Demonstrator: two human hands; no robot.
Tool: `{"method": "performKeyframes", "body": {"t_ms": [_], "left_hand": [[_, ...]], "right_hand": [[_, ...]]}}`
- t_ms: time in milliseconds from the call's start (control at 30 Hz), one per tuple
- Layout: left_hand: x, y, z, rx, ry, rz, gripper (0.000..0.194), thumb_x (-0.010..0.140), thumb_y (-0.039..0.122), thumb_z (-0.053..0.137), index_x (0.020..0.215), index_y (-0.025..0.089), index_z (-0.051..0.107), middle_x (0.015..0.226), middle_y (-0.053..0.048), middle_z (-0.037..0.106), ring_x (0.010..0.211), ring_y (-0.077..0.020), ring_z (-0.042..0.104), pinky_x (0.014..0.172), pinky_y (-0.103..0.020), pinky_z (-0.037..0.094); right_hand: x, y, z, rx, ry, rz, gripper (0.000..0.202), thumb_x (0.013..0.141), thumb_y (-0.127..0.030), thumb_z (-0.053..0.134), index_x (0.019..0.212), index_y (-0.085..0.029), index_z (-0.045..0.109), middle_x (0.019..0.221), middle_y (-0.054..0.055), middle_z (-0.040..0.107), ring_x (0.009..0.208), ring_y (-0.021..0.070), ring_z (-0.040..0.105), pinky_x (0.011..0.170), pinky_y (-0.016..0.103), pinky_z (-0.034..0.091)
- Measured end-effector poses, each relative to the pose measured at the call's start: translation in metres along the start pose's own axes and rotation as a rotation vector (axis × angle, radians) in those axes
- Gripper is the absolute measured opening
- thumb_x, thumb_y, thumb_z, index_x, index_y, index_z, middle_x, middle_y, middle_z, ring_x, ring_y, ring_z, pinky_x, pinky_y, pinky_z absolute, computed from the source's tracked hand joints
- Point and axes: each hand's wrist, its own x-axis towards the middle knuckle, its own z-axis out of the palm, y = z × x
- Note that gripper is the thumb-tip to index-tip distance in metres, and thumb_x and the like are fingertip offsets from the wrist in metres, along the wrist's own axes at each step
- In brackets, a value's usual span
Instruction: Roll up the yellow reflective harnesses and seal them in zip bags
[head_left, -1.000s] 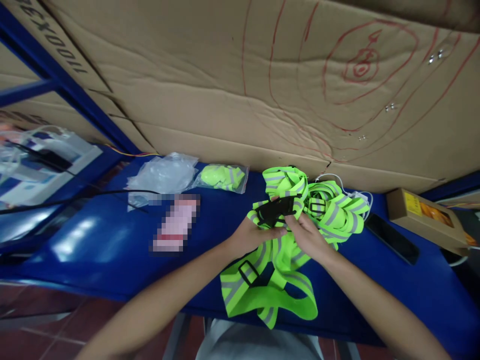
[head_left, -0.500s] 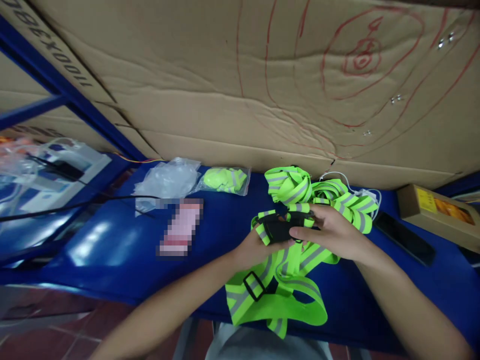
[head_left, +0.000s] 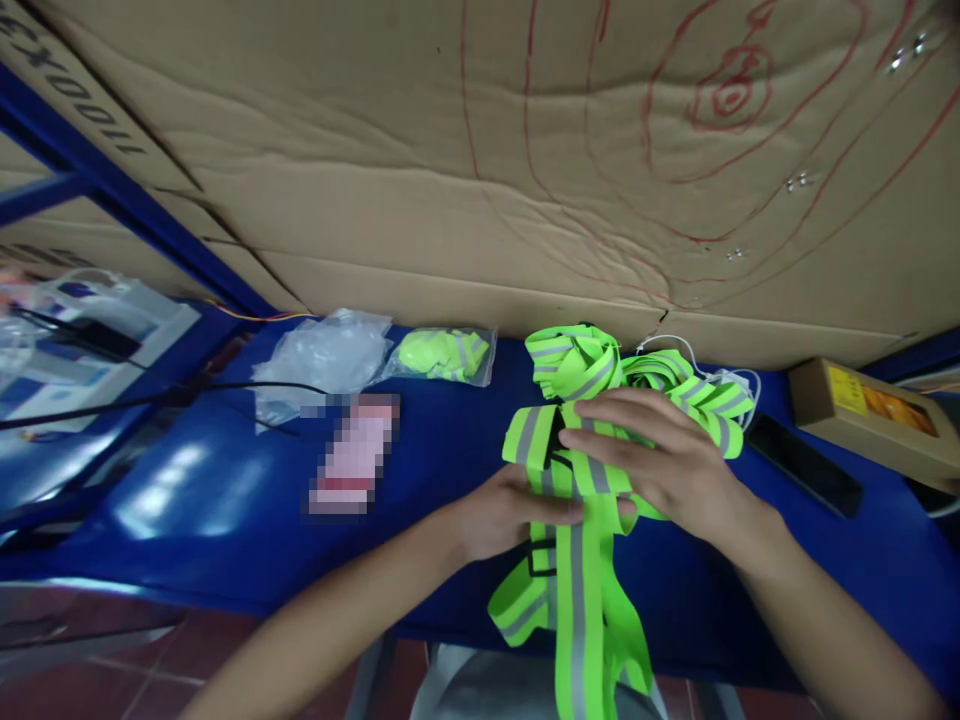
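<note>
Neon-green reflective straps (head_left: pixel 579 600) with grey stripes hang in loops between my hands and over the table's front edge. My left hand (head_left: pixel 487 515) is closed around them from the left. Across the upper folds lie the fingers of my right hand (head_left: pixel 679 470), its thumb below, pinching the straps. A black part (head_left: pixel 553 440) shows partly between the folds, and a black slide buckle (head_left: pixel 541 558) hangs below my left hand. Just beyond are a rolled bundle of the same strap (head_left: pixel 574 362) and a looser pile (head_left: pixel 720 405), partly behind my right hand.
A clear bag with green strap (head_left: pixel 450 355) and crumpled plastic bags (head_left: pixel 322 350) lie at the back of the blue table (head_left: pixel 442 440). A pixelated pink item (head_left: pixel 356 455) is left. Rightward are a black phone (head_left: pixel 806 465) and a cardboard box (head_left: pixel 870 410). Cardboard stands behind.
The straps have been turned and folded over, and the black part is now mostly covered. A long length hangs lower in front. My right hand has shifted its grip over the top folds.
</note>
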Motion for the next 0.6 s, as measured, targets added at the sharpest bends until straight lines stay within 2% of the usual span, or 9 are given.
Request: {"method": "performKeyframes", "body": {"t_ms": [67,133,200,333,400,467,533,600], "left_hand": [[0.0,0.003,-0.005,-0.011,-0.045,0.015,0.047,0.07,0.031,0.091,0.111,0.013,0.078,0.111,-0.015,0.079,0.114,-0.0359,0.072,0.105,-0.046,0.052],[0.002,0.003,-0.009,-0.056,-0.079,0.053,0.065,0.065,0.05,0.093,0.118,0.016,0.075,0.113,-0.014,0.079,0.115,-0.0383,0.071,0.103,-0.049,0.053],[0.005,0.002,-0.013,-0.069,-0.013,0.088,0.07,0.069,0.061,0.087,0.123,0.018,0.072,0.114,-0.013,0.078,0.114,-0.0366,0.072,0.103,-0.049,0.053],[0.011,-0.001,-0.015,-0.041,0.215,0.082,0.061,0.08,0.061,0.079,0.121,0.017,0.073,0.116,-0.013,0.078,0.12,-0.0317,0.069,0.107,-0.044,0.052],[0.012,0.0,-0.014,-0.031,0.223,0.047,0.064,0.078,0.066,0.078,0.118,0.016,0.074,0.115,-0.014,0.078,0.121,-0.0336,0.069,0.107,-0.046,0.052],[0.011,0.002,-0.013,-0.002,0.223,0.005,0.065,0.077,0.065,0.079,0.117,0.015,0.075,0.112,-0.014,0.079,0.117,-0.0348,0.071,0.105,-0.048,0.053],[0.01,0.004,-0.01,0.034,0.236,0.002,0.061,0.078,0.06,0.081,0.118,0.015,0.075,0.111,-0.015,0.079,0.112,-0.0347,0.073,0.102,-0.048,0.055],[0.008,0.005,-0.009,0.06,0.226,0.027,0.056,0.08,0.053,0.083,0.119,0.014,0.075,0.111,-0.015,0.08,0.106,-0.0344,0.076,0.099,-0.047,0.057]], "right_hand": [[0.0,0.001,0.0,-0.05,-0.076,-0.019,0.059,0.092,-0.011,0.061,0.148,-0.03,0.057,0.147,0.007,0.061,0.136,0.0312,0.055,0.112,0.049,0.052],[0.002,-0.001,0.003,-0.12,-0.132,-0.01,0.067,0.089,-0.003,0.059,0.151,-0.027,0.054,0.152,0.008,0.057,0.141,0.0308,0.051,0.115,0.048,0.05],[0.004,-0.005,0.009,-0.197,-0.154,-0.008,0.067,0.088,0.002,0.055,0.151,-0.022,0.053,0.152,0.012,0.056,0.143,0.0304,0.049,0.117,0.048,0.049],[0.005,-0.012,0.022,-0.213,-0.198,0.012,0.058,0.091,0.004,0.049,0.145,-0.017,0.058,0.156,0.015,0.05,0.15,0.0302,0.041,0.12,0.051,0.044],[0.003,-0.012,0.02,-0.117,-0.253,0.059,0.071,0.086,0.01,0.047,0.15,-0.019,0.052,0.165,0.013,0.039,0.156,0.0284,0.03,0.123,0.051,0.04],[0.001,-0.01,0.01,0.021,-0.302,0.091,0.086,0.081,0.013,0.045,0.159,-0.025,0.039,0.171,0.011,0.026,0.159,0.0257,0.021,0.124,0.05,0.037],[0.0,-0.007,-0.005,0.167,-0.326,0.1,0.088,0.086,0.008,0.048,0.163,-0.03,0.028,0.173,0.008,0.018,0.16,0.0237,0.018,0.124,0.047,0.036],[-0.001,-0.003,-0.018,0.295,-0.325,0.118,0.082,0.094,-0.006,0.058,0.164,-0.032,0.024,0.173,0.007,0.019,0.159,0.0237,0.02,0.124,0.045,0.035]]}}
